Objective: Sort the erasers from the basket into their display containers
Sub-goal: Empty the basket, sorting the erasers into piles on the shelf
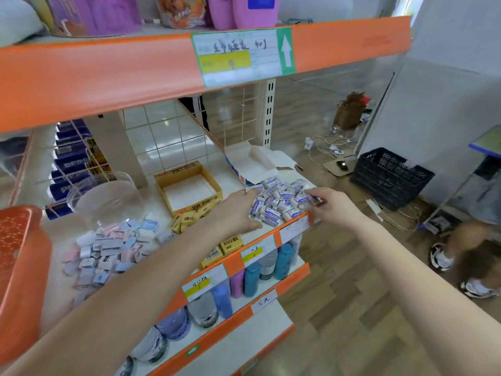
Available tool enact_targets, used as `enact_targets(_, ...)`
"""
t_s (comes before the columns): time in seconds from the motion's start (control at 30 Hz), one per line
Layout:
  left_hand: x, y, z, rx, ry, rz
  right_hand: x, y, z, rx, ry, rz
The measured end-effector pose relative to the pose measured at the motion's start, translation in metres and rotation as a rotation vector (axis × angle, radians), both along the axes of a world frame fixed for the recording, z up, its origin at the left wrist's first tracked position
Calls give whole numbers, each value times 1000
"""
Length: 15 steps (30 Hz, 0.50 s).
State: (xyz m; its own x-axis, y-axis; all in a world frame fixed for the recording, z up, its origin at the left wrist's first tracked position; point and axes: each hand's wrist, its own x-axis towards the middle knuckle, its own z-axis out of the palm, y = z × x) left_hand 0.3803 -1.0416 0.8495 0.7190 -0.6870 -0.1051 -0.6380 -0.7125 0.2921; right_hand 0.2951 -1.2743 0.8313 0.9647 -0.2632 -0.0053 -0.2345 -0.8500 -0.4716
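**Hands at the blue-and-white eraser heap**

Left hand lies flat, fingers straight, against the left side of the heap of blue-and-white erasers on the shelf. The right hand reaches the heap's right edge; motion blur hides whether its fingertips pinch an eraser. Behind stands an open white box. To the left are a yellow box, yellow erasers, pastel erasers, a clear jar and the orange basket.

Both arms stretch forward; left hand lies flat, palm down; right hand reaches inward.
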Motion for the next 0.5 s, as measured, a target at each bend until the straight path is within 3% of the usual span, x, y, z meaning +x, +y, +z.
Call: enact_targets(0.5, 4, -27, -4, -116, -7, -8, 30, -9, -9, -24, -163, 25)
